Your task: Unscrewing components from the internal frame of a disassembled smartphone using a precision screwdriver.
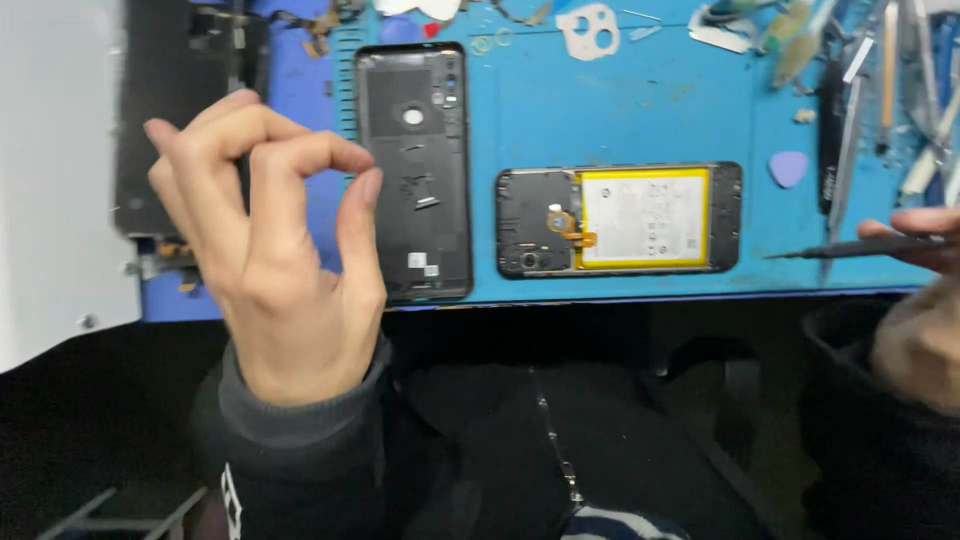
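**Opened phone on the blue mat, a hand raised on either side**

An opened phone (620, 219) is seen lying flat on the blue mat (640, 110) that covers the worktop, its long side parallel to the mat's near edge. A yellow-framed white battery (645, 217) is set in its right part, and a dark board with an orange flex cable (567, 226) is exposed in its left part. Just left of the phone, apart from it, a black back cover (414, 170) is laid inner side up, standing crosswise to it.

Left of the phone, beyond the cover, the left hand (270, 250) is held up above the mat. Its thumb and forefinger are curled towards each other with the tips nearly meeting; whether something small is pinched between these fingers cannot be told.

Right of the phone, at the frame's edge, the right hand (925, 300) is closed around a slim dark tool (850, 248), whose tip is pointed towards the phone without touching it. A lilac pick (788, 168) is seen on the mat between the phone and a black pair of tweezers (830, 150). Further tools are scattered at the mat's far right, blurred.
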